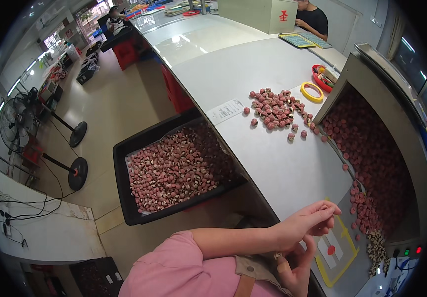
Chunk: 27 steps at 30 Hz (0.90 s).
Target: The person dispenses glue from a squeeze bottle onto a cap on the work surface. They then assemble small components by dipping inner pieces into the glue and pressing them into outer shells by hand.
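Observation:
My left hand (312,222) is over the table's near edge, its fingers curled and thumb pressed against them. Whatever it may hold is hidden. Just below it, my right hand (296,271) is closed, with a small pale piece (277,255) showing at its thumb. Beside both hands a yellow-taped rectangle (350,256) on the table surrounds a white card (341,243) with a round red piece (330,250) on it. To the right, many small round pink-red pieces (362,203) spill from a big open box (396,114); cream-and-dark pieces (376,250) lie at its near end.
A loose pile of the pink-red pieces (275,110) lies farther up the white table (243,64), near a yellow tape roll (312,92) and a red basket (322,79). A full black crate (119,168) stands left of the table edge. A person (315,22) sits at the far side.

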Available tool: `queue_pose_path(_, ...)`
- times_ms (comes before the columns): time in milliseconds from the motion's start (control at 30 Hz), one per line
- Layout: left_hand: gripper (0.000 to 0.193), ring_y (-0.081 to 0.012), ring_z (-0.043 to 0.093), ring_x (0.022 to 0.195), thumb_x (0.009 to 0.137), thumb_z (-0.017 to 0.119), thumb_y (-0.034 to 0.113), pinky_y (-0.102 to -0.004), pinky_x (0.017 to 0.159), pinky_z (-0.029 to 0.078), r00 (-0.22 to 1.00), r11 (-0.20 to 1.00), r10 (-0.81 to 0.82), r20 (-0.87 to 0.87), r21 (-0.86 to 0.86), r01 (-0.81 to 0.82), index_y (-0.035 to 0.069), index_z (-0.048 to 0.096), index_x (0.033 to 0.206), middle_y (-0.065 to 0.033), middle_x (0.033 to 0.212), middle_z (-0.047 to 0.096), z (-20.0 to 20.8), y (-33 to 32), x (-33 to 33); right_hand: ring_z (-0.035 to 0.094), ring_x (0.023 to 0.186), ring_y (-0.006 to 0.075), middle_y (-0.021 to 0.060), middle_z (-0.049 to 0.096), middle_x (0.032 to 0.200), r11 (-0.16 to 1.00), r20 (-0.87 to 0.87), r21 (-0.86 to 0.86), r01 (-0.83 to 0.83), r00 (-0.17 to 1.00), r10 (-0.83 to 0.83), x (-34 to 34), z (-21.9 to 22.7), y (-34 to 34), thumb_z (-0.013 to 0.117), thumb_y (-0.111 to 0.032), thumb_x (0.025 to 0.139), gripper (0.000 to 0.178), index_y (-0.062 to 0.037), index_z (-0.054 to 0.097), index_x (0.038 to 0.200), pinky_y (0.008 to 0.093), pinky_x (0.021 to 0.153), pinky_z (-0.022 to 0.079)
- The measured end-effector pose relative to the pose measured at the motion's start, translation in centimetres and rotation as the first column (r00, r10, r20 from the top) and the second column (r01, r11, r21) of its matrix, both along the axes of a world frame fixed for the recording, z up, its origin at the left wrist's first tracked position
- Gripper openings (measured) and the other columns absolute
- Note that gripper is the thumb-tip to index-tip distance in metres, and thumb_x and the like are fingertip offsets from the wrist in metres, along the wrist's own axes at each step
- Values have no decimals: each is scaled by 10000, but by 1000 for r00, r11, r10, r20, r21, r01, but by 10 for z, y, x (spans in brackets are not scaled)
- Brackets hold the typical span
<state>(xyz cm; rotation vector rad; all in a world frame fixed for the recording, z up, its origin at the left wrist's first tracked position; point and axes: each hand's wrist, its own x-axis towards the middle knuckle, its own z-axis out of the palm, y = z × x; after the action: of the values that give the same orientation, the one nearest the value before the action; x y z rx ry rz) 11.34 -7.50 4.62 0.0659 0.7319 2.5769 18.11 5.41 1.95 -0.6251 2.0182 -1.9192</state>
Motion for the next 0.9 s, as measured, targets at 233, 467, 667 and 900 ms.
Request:
queue_pose_path(233,265,-47,457,776,971,419,294,-182,741,400,999,999,26,-44,-38,-27,90,493,1122,19,846,487,-1,3,-2,523,911,190,158,494,1092,1000,9,-13,-15,1000,15,-3,-8,4,509,74,824,637,-99,209,1360,301,800,425)
queue_pose_path(467,278,-45,457,775,969,422,302,-181,741,400,999,999,33,-27,-33,-34,86,491,1130,19,845,488,0,4,1,527,896,187,158,503,1081,997,66,-80,11,998,-6,1,-4,-1,514,81,821,640,-102,213,1355,299,790,426)
queue_pose_path(667,279,-48,461,765,970,421,297,-185,735,402,999,998,47,-21,-39,-47,82,490,1134,20,842,489,-2,2,0,529,816,146,124,530,971,998,50,55,36,998,-39,-2,0,0,568,0,760,746,-41,130,1363,263,737,420)
queue_pose_path(900,276,-50,459,755,969,420,292,-183,720,404,998,998,55,36,-12,-54,77,491,1127,22,827,490,-7,2,-1,546,846,160,134,531,1000,998,114,34,55,992,-58,-1,0,-4,525,25,743,745,-40,133,1373,266,766,427)
